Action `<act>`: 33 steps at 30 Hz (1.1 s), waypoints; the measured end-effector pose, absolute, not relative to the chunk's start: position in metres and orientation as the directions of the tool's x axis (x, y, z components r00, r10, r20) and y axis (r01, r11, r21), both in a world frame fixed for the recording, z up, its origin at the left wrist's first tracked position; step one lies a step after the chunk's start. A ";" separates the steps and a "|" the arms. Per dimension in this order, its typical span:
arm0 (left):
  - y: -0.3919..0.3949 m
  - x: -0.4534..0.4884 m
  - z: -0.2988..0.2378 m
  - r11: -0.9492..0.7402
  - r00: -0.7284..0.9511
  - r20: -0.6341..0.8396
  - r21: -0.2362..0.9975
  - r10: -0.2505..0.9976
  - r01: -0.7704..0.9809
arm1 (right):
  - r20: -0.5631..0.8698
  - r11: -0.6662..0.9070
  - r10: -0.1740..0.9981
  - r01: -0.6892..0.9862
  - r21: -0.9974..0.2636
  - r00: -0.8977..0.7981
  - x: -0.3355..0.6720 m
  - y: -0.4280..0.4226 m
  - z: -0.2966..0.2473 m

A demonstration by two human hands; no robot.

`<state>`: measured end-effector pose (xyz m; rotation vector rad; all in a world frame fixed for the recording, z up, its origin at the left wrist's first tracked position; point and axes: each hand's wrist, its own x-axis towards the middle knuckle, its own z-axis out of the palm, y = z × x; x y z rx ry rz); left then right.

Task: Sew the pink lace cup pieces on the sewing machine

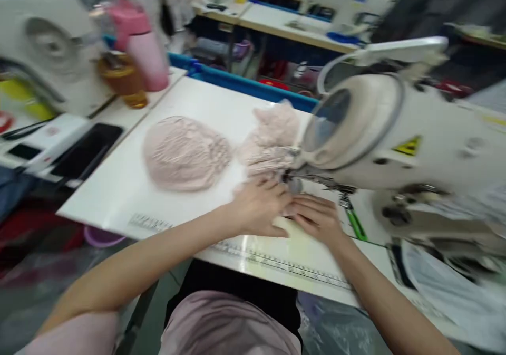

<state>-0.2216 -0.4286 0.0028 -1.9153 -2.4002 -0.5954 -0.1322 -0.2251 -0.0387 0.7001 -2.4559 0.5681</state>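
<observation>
My left hand lies flat beside the needle area of a white sewing machine, fingers apart and thumb stretched out. Its fingertips touch the near edge of a gathered pale pink fabric piece, which runs up to the presser foot. Close by on the right, my right hand has its fingers together at the front of the presser foot, on a small bit of the pink fabric. The fingertips are blurred and partly hidden. Left of both hands rests a second gathered pink piece, rounded like a cap.
Green-handled snips lie right of my right hand. A printed ruler scale follows the table's front edge. At left are a dark phone, an amber cup and a pink bottle. White cloth lies at right.
</observation>
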 end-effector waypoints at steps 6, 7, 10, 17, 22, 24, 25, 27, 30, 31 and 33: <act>-0.415 -0.246 0.000 0.211 -0.255 0.109 0.307 0.961 0.928 | 0.640 0.777 -0.395 -0.611 -0.150 -0.659 -0.142 -0.206 -0.039; -0.414 -0.247 0.000 0.205 -0.251 0.121 0.304 0.960 0.930 | 0.644 0.778 -0.403 -0.614 -0.133 -0.650 -0.141 -0.204 -0.041; -0.411 -0.247 -0.001 0.149 -0.210 0.245 0.245 0.946 0.958 | 0.632 0.798 -0.417 -0.596 -0.091 -0.654 -0.141 -0.198 -0.045; -0.392 -0.237 -0.002 0.110 -0.093 0.333 -0.033 0.938 0.993 | 0.592 0.813 -0.383 -0.564 -0.148 -0.709 -0.141 -0.190 -0.042; -0.389 -0.239 -0.015 0.082 -0.057 0.427 -0.041 0.902 0.996 | 0.625 0.772 -0.356 -0.596 -0.223 -0.695 -0.142 -0.187 -0.038; -0.392 -0.241 -0.019 0.032 -0.002 0.463 -0.059 0.886 0.998 | 0.633 0.793 -0.305 -0.558 -0.246 -0.712 -0.142 -0.188 -0.040; -0.393 -0.242 -0.020 0.013 0.020 0.470 -0.069 0.882 0.998 | 0.628 0.814 -0.278 -0.525 -0.249 -0.727 -0.142 -0.189 -0.041; -0.395 -0.243 -0.020 -0.002 0.044 0.474 -0.089 0.879 0.996 | 0.609 0.858 -0.237 -0.457 -0.234 -0.757 -0.142 -0.190 -0.043; -0.396 -0.242 -0.019 0.006 0.041 0.473 -0.099 0.880 0.995 | 0.634 0.894 -0.241 -0.422 -0.149 -0.735 -0.142 -0.192 -0.042; -0.395 -0.241 -0.019 0.012 0.035 0.476 -0.094 0.879 0.995 | 0.653 0.898 -0.253 -0.424 -0.116 -0.714 -0.142 -0.192 -0.041; -0.395 -0.240 -0.018 0.018 0.024 0.478 -0.082 0.878 0.996 | 0.663 0.895 -0.284 -0.440 -0.076 -0.693 -0.142 -0.192 -0.039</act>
